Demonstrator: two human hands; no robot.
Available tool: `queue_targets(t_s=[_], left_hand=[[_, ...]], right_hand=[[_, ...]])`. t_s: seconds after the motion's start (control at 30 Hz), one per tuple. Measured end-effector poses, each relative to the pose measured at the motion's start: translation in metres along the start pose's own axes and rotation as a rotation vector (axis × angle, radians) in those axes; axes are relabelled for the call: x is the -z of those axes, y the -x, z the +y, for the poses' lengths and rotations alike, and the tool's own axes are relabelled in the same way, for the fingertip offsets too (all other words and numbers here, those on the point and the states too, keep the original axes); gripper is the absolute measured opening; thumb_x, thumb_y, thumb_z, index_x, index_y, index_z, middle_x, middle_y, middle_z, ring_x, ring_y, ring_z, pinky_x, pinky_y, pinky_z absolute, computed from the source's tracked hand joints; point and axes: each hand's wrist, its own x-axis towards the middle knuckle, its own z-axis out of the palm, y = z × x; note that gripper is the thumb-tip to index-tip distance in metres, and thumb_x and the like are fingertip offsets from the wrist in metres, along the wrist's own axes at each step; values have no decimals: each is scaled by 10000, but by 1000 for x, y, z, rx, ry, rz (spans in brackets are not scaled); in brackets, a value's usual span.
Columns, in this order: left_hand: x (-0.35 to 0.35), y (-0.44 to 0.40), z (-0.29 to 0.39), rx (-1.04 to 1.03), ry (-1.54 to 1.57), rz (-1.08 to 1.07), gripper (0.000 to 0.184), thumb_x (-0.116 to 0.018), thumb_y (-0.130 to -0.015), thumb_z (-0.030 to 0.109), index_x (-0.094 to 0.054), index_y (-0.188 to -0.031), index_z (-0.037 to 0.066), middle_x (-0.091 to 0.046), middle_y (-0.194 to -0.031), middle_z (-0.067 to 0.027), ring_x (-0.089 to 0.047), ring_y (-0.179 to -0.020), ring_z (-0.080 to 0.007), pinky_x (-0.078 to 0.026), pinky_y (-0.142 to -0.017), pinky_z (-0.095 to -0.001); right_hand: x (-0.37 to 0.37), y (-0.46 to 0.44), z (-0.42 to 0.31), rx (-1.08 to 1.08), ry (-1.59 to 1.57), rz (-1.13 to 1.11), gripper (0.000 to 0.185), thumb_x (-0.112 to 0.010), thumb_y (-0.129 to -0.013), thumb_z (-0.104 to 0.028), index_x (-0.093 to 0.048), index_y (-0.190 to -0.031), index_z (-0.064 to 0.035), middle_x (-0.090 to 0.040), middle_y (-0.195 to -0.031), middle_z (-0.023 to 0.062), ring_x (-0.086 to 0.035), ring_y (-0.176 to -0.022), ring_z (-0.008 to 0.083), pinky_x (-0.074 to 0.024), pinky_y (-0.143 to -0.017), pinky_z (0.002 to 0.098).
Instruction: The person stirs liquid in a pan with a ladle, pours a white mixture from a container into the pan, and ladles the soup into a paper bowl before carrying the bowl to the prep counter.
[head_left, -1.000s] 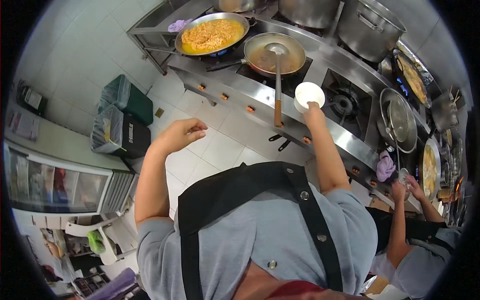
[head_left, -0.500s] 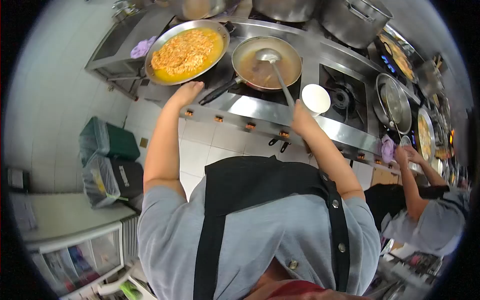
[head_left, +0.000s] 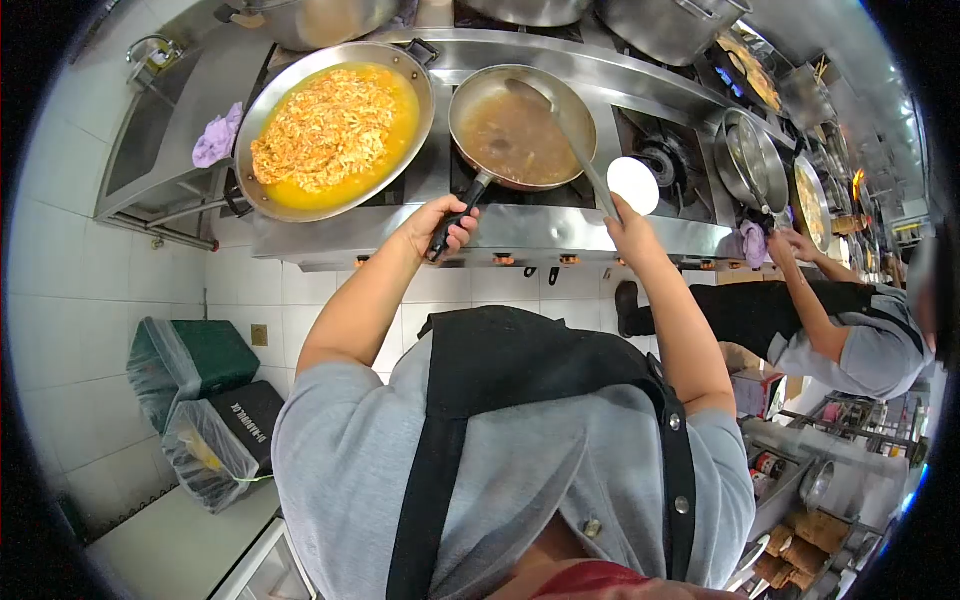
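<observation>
My left hand [head_left: 440, 228] is closed round the black handle of a frying pan [head_left: 580, 112] on the stove. Brown liquid [head_left: 500, 130] with some solid bits fills the pan's bottom. In my right hand [head_left: 630, 232] is the long metal handle of a ladle [head_left: 585, 160]; its bowl rests in the liquid at the pan's far side. A white bowl [head_left: 634, 186] stands just right of the pan, near my right fingers. To the left sits a wide shallow pan [head_left: 424, 110] holding orange shredded food [head_left: 325, 130] in yellow liquid.
Large pots [head_left: 660, 25] line the back of the stove. A bare gas burner [head_left: 655, 165] lies right of the bowl, with further pans [head_left: 752, 160] beyond. A co-worker [head_left: 830, 320] stands at the right. Bins [head_left: 215, 435] and a purple cloth [head_left: 217, 137] are on the left.
My left hand has moved right from beside the wide pan and taken hold of the frying pan's handle. The ladle's bowl has shifted within the liquid. The camera view has shifted.
</observation>
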Motion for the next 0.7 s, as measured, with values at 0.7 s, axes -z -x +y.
queue_targets(t_s=[0.7], left_hand=[[-51, 6, -40, -296, -381, 70, 71, -522, -821, 88, -454, -805, 101, -390, -567, 40, -342, -393, -27, -268, -324, -175]], right_hand=[[51, 38, 9, 15, -72, 20, 476, -471, -862, -202, -367, -1309, -78, -589, -904, 282, -600, -833, 373, -450, -741, 381]])
